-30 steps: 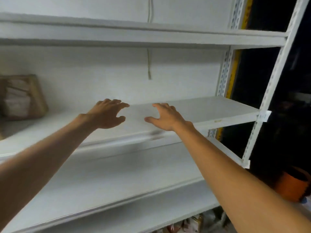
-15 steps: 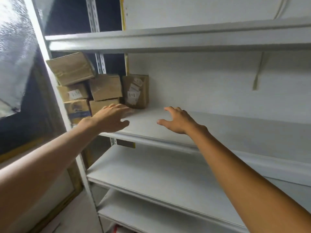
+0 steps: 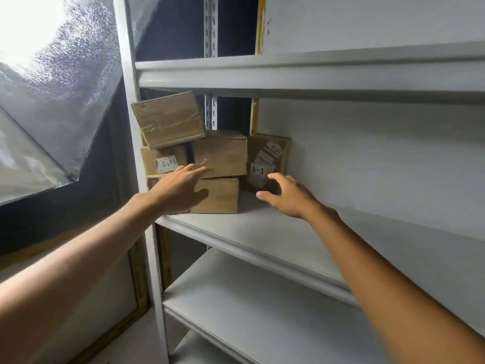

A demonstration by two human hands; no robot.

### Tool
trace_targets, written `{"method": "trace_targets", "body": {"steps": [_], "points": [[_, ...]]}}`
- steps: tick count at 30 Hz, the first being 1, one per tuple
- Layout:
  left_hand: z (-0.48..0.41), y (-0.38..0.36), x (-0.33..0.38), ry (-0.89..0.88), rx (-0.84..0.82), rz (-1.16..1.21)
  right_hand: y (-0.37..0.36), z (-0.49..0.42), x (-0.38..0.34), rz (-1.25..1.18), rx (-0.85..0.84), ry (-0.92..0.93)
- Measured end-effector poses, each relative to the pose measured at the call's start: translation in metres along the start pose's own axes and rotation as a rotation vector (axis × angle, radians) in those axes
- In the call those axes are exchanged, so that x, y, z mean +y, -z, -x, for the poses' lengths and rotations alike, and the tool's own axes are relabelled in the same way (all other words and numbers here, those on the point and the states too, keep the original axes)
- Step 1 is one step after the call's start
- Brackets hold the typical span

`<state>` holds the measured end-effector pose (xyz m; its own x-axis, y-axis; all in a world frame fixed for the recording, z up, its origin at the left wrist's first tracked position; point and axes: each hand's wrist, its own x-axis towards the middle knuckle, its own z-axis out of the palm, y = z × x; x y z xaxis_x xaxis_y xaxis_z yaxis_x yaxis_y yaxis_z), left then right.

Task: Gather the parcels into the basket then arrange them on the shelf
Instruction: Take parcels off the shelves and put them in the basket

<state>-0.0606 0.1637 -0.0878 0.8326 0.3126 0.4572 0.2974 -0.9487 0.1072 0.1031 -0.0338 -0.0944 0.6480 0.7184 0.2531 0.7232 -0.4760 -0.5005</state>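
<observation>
The parcels (image 3: 210, 143) sit bunched at the left end of the middle shelf (image 3: 262, 232), hard against the white corner post (image 3: 130, 127). All are plain brown cardboard, square-edged and a little scuffed. The top box (image 3: 168, 119) lies tilted across the pile, with glossy clear tape wrinkled over its face. Under it on the left, a small box (image 3: 157, 158) carries a white label whose handwriting is too smeared to read. Beside that, a taped box (image 3: 223, 158) shines where its film catches the light. It rests on the bottom box (image 3: 220, 198), whose face is bare and matte. To the right an upright box (image 3: 270, 156) stands further back, with several paper stickers, one marked "A-1".

The left hand (image 3: 178, 190) reaches in with fingers stretched fairly straight across the front of the pile. Its fingertips are at the lower edge of the taped box and its thumb lies on the bottom box; it grips nothing. The right hand (image 3: 286, 195) hovers before the upright box, fingers spread and loosely hooked, holding nothing. Whether its fingertips touch the cardboard I cannot tell.

The shelving is smooth white painted metal with rolled front lips, with an upper shelf (image 3: 315, 72) above and a lower shelf (image 3: 249, 311) below. Behind the pile a perforated steel strip (image 3: 211, 111) runs up a dark gap. Off to the left hangs a crinkly silver sheet (image 3: 52, 88), bright with glare.
</observation>
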Motion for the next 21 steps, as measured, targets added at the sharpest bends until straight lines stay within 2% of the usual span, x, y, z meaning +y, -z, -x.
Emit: {"method": "trace_targets", "body": {"steps": [6,10,14,17,21], "points": [[-0.010,0.006,-0.043,0.100,0.102,0.057,-0.016,-0.057,-0.019,-0.137,0.054,0.056],[-0.005,0.020,-0.067,0.149,0.250,0.031,-0.022,-0.088,-0.036,-0.321,0.116,0.109],[0.002,0.033,-0.081,0.185,0.397,-0.069,-0.021,-0.107,-0.057,-0.380,0.223,0.158],[-0.001,0.042,-0.086,0.257,0.484,-0.020,-0.021,-0.117,-0.076,-0.349,0.240,0.226],[-0.012,0.047,-0.092,0.306,0.468,0.157,-0.027,-0.127,-0.102,-0.182,0.310,0.319]]}}
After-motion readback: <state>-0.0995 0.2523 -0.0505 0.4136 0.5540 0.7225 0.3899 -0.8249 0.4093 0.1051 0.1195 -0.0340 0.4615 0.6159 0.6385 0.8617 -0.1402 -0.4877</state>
